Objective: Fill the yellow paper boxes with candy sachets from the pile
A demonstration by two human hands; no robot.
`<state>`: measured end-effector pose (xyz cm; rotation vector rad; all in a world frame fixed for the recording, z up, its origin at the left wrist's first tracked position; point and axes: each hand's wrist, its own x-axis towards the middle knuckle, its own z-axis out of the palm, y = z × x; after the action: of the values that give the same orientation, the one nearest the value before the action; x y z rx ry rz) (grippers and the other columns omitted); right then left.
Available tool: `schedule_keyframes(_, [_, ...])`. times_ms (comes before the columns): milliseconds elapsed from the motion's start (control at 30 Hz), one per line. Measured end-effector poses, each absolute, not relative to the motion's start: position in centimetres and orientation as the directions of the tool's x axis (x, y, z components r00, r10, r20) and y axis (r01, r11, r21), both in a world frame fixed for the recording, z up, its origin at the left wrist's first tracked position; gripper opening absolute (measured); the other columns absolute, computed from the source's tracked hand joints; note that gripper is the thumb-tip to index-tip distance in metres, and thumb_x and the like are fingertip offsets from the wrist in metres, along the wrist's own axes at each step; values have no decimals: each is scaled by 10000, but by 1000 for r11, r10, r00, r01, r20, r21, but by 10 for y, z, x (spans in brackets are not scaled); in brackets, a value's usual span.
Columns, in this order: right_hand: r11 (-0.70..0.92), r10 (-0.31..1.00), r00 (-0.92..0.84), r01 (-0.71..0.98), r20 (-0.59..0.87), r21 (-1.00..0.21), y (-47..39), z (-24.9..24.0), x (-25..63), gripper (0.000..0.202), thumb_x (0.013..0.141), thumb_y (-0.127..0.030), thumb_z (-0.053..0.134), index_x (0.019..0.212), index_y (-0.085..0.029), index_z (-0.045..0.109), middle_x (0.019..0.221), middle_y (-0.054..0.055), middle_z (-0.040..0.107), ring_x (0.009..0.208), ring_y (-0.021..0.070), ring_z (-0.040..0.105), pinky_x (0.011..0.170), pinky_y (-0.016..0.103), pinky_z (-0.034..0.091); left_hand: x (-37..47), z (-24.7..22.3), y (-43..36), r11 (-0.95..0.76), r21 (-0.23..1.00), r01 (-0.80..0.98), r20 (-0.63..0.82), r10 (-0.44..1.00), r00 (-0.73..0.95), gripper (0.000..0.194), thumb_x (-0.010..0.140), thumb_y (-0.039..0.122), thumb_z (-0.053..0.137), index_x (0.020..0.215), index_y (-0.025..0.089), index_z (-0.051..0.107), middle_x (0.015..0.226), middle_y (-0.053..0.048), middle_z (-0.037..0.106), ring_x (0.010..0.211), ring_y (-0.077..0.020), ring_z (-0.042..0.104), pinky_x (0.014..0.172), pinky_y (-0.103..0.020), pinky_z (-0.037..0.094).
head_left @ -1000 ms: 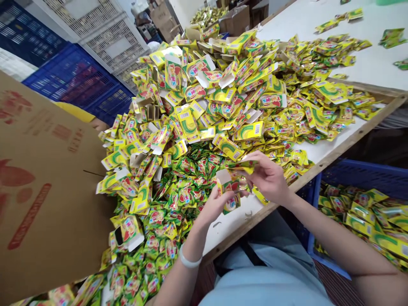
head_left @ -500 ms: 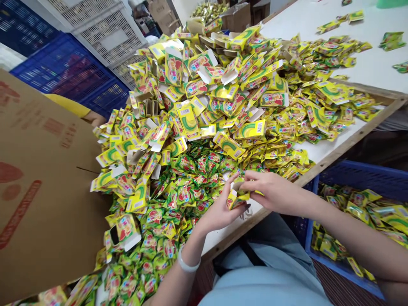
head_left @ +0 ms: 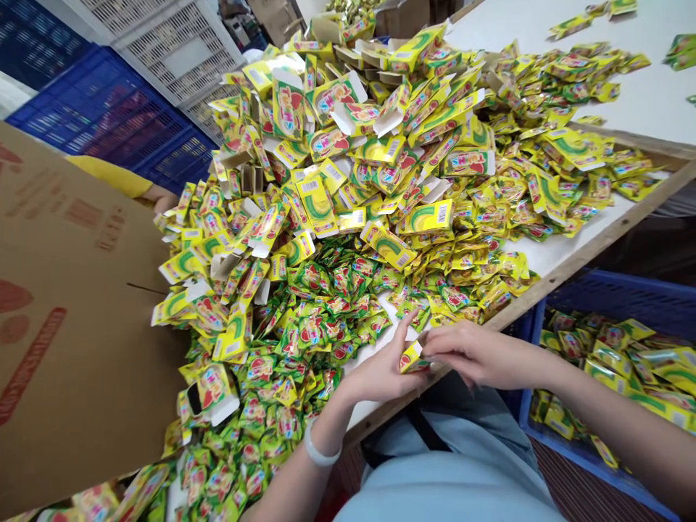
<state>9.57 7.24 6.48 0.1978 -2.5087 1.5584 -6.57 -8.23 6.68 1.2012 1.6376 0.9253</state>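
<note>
Over the table's wooden edge, my left hand [head_left: 387,371] is closed around a small yellow candy box [head_left: 412,357], its thumb raised away from it. My right hand [head_left: 472,351] meets the box at its right end, fingers bent against it; what the fingertips pinch there is partly hidden. Just beyond my hands lie green candy packets [head_left: 320,330] with red fruit pictures. Behind them rises a heap of yellow cardboard boxes [head_left: 318,203], several with flaps standing open. Yellow packets [head_left: 473,254] spread to the right of the heap.
A large brown carton [head_left: 81,326] stands at left. Blue crates [head_left: 125,109] and white crates [head_left: 163,43] are stacked behind it, near another person's yellow sleeve [head_left: 109,174]. At lower right, a blue crate [head_left: 609,500] holds filled yellow boxes. A wooden rim [head_left: 592,250] borders the white table.
Both hands have moved slightly down and right with the box, nearer the table edge. The box now shows less between the hands. The view has shifted a little.
</note>
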Motion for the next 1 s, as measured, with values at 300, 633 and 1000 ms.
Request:
schedule_keyframes(300, [706,391,-749,-128,535,-696,120,64,107,219,979,-237,503,884,-217,700,935,63,707,892,196,689,764,313,548,-71,60,-54,179,912,369,-86,963,-256,689,804,300,734,1420,231,434,1134,-112,671,1068,-246,649,982,-403,488])
schedule_keyframes(633, [949,302,-839,220,453,-225,96,43,74,270,926,-385,595,994,-141,687,884,125,690,883,281,592,726,380,454,-95,20,-37,361,574,735,109,856,-506,454,781,328,720,1172,160,561,1107,-153,625,1102,-321,583,1007,-507,430])
schedule_keyframes(1000, [916,381,-811,268,445,-298,42,3,69,197,911,-99,499,867,-137,687,794,121,691,836,271,582,754,404,438,-97,28,-27,446,571,689,32,827,-561,372,786,306,727,1080,145,567,971,-130,647,1015,-327,605,960,-493,426])
